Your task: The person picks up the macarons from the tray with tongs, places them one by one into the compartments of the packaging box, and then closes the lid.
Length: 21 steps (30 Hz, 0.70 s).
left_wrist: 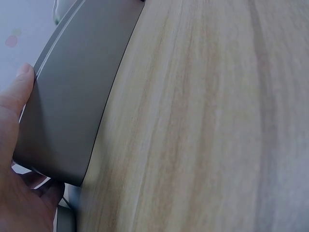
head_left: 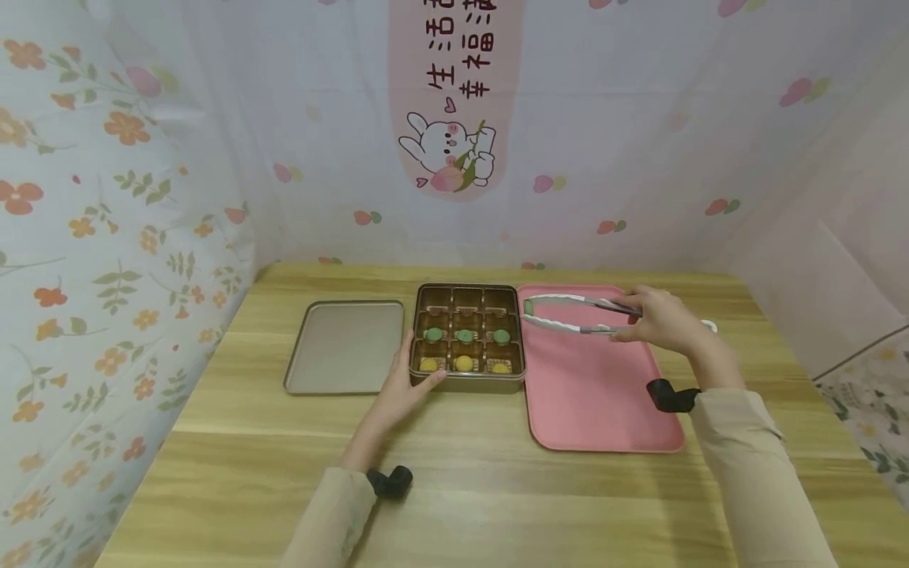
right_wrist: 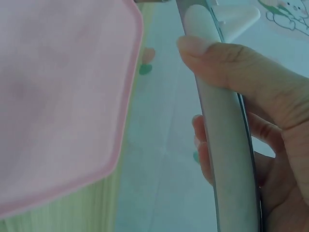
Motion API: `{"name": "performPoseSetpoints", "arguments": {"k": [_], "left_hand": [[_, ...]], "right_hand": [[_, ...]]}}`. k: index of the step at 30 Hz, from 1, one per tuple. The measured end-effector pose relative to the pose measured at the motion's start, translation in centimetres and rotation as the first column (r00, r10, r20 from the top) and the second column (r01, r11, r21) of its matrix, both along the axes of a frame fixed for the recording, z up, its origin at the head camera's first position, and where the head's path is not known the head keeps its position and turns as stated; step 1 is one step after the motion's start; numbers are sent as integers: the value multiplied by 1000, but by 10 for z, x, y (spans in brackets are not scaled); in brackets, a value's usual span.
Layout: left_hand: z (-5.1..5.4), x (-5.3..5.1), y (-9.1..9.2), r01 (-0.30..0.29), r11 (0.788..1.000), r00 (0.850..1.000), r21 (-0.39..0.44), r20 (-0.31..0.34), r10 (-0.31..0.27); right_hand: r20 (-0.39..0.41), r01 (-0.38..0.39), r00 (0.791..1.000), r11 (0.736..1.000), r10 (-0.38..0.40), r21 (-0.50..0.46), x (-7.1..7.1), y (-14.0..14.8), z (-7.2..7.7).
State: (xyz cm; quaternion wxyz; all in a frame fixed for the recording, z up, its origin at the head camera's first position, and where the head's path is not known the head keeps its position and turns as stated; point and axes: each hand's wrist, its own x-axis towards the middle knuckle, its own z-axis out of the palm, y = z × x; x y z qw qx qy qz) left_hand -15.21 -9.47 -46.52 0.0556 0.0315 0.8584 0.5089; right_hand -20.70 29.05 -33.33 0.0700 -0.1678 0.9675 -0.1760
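A brown compartment box (head_left: 472, 385) stands mid-table, with round green pieces (head_left: 465, 337) in its middle row and round yellow pieces (head_left: 464, 364) in its front row. My left hand (head_left: 394, 386) grips its front left corner; in the left wrist view the thumb lies on the rim and the other fingers reach round the end. With my right hand (head_left: 660, 319) I hold tongs (head_left: 568, 299) by their handles, over the pink tray (head_left: 596, 394). A green piece (head_left: 529, 308) sits between the tongs' tips, beside the box's right wall.
Left of the box lies a flat, rimmed, metallic-looking lid or tray (head_left: 348, 347). The pink tray lies against or very near the box's right side. Patterned cloth (head_left: 312, 213) hangs behind the wooden table (head_left: 497, 489) and along both sides.
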Motion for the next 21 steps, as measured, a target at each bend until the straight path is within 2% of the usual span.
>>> {"name": "performPoseSetpoints", "arguments": {"k": [9, 15, 21], "left_hand": [[-1, 4, 2, 5, 1000, 1000, 14, 6, -5], [-3, 4, 2, 5, 1000, 1000, 14, 9, -5], [-5, 0, -2, -9, 1000, 1000, 7, -4, 9]], "right_hand": [[-58, -52, 997, 999, 52, -2, -26, -22, -11], [-32, -49, 998, 999, 49, 3, -34, -31, -16], [-32, -51, 998, 999, 51, 5, -40, -39, -16]]}}
